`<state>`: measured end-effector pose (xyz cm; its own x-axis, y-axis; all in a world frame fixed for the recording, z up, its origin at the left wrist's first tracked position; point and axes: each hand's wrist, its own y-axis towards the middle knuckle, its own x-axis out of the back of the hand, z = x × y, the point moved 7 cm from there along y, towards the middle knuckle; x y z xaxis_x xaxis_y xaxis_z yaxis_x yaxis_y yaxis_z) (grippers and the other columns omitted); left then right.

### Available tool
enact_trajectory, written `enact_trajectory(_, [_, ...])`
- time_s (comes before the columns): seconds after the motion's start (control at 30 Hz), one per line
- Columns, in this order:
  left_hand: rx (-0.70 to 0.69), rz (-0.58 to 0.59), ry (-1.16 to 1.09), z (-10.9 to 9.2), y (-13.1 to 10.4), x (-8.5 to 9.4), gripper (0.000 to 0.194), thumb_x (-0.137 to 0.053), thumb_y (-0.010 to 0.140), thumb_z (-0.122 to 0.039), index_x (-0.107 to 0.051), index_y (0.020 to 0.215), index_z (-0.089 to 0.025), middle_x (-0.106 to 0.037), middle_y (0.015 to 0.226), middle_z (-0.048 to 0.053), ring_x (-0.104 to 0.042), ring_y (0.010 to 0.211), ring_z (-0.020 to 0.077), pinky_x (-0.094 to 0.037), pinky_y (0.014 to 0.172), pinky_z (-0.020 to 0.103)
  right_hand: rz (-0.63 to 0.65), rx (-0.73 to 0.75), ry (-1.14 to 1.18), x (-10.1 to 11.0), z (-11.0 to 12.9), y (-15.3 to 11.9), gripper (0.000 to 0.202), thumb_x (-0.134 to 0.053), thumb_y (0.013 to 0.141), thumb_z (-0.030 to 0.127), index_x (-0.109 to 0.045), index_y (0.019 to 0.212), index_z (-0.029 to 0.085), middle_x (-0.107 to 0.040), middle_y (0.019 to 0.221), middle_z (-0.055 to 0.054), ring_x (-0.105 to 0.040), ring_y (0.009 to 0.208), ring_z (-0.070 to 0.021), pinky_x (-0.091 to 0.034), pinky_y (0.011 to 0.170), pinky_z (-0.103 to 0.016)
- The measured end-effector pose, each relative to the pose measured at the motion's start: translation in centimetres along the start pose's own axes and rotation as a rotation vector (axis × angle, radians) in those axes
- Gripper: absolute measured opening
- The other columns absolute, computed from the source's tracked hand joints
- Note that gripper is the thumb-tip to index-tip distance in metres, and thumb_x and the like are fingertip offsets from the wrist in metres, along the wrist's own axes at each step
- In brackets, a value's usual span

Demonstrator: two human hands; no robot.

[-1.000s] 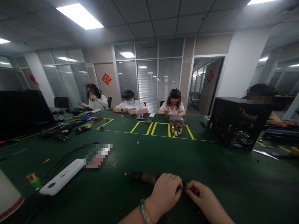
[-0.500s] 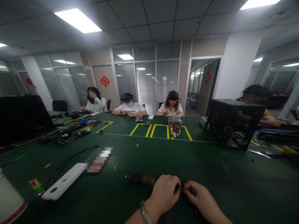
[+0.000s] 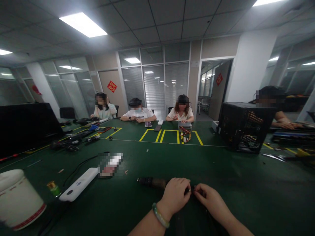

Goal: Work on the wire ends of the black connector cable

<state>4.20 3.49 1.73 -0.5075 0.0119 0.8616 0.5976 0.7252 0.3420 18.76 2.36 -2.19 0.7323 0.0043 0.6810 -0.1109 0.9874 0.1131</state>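
One tiny metallic piece [image 3: 190, 190] sits, in the head view, narrowly pinched by the left hand [image 3: 176, 194] above the green tabletop [image 3: 177, 160]; the right hand [image 3: 208, 197] pinches just beside, contents unclear. Likely light, stiff and easily dropped, it suits an edge hold.

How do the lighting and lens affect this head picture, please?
In the head view, the ceiling light is blown out and the green tabletop looks dim; toward the head view's left edge, the white tub looks leaning, likely from lens distortion; also in the head view, the small part between left hand and right hand is too dark and tiny to identify.
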Motion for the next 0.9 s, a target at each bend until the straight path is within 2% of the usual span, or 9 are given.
enact_trajectory(0.17, [-0.02, -0.003, 0.006, -0.05, -0.15, -0.19, 0.009, -0.061, 0.083, -0.02, -0.057, 0.092, -0.022, -0.061, 0.115, -0.002, -0.054, 0.105, 0.0157, -0.038, 0.094, 0.033, -0.008, 0.013, -0.022, 0.05, 0.24, -0.14, 0.014, -0.054, 0.085, 0.03, -0.065, 0.083, 0.022, -0.066, 0.078, 0.002, -0.06, 0.071, -0.0159, -0.04, 0.063, -0.023])
enact_trajectory(0.3, [-0.028, -0.025, 0.016, 0.0, -0.18, -0.29, 0.008, -0.062, 0.083, -0.021, -0.059, 0.09, -0.023, -0.062, 0.114, -0.004, -0.054, 0.106, 0.0141, -0.038, 0.097, 0.033, -0.031, 0.016, -0.028, -0.01, 0.17, -0.09, 0.013, -0.054, 0.085, 0.029, -0.064, 0.083, 0.021, -0.066, 0.078, 0.001, -0.06, 0.071, -0.016, -0.041, 0.063, -0.023])
enact_trajectory(0.47, [-0.069, -0.034, 0.046, -0.45, -0.17, -0.16, 0.009, -0.058, 0.087, -0.021, -0.063, 0.093, -0.025, -0.061, 0.114, -0.004, -0.052, 0.11, 0.012, -0.027, 0.109, 0.036, -0.032, 0.015, -0.015, -0.14, 0.21, -0.09, 0.015, -0.053, 0.085, 0.03, -0.065, 0.083, 0.021, -0.066, 0.077, 0.001, -0.06, 0.07, -0.0158, -0.041, 0.063, -0.023])
enact_trajectory(0.57, [-0.067, -0.036, 0.072, -0.61, -0.19, -0.06, 0.01, -0.057, 0.088, -0.022, -0.065, 0.093, -0.026, -0.061, 0.113, -0.003, -0.051, 0.109, 0.0136, -0.024, 0.111, 0.038, -0.038, -0.007, -0.015, -0.12, 0.09, -0.14, 0.015, -0.053, 0.085, 0.031, -0.065, 0.084, 0.021, -0.067, 0.078, 0.001, -0.061, 0.07, -0.0162, -0.041, 0.063, -0.023])
enact_trajectory(0.67, [-0.052, -0.039, 0.062, -0.57, -0.26, 0.06, 0.011, -0.057, 0.088, -0.021, -0.065, 0.093, -0.026, -0.063, 0.107, -0.002, -0.054, 0.104, 0.0158, -0.026, 0.108, 0.041, -0.038, -0.024, -0.009, -0.13, -0.03, -0.2, 0.016, -0.053, 0.086, 0.032, -0.065, 0.085, 0.022, -0.067, 0.079, 0.0, -0.061, 0.071, -0.0165, -0.042, 0.064, -0.023])
enact_trajectory(0.8, [-0.026, 0.006, 0.03, -0.38, -0.32, 0.11, 0.011, -0.057, 0.088, -0.022, -0.062, 0.097, -0.024, -0.062, 0.102, -0.001, -0.054, 0.099, 0.017, -0.038, 0.093, 0.036, -0.023, -0.059, -0.003, -0.14, -0.12, -0.24, 0.019, -0.052, 0.086, 0.036, -0.066, 0.087, 0.022, -0.068, 0.08, 0.0, -0.062, 0.072, -0.0171, -0.043, 0.063, -0.024])
enact_trajectory(0.9, [0.0, 0.012, 0.023, -0.23, -0.26, 0.28, 0.01, -0.056, 0.088, -0.023, -0.06, 0.098, -0.021, -0.062, 0.1, 0.001, -0.054, 0.096, 0.0178, -0.04, 0.087, 0.034, -0.017, -0.072, 0.004, -0.03, 0.04, -0.28, 0.02, -0.053, 0.086, 0.037, -0.066, 0.086, 0.022, -0.069, 0.081, -0.001, -0.062, 0.073, -0.0177, -0.043, 0.063, -0.025])
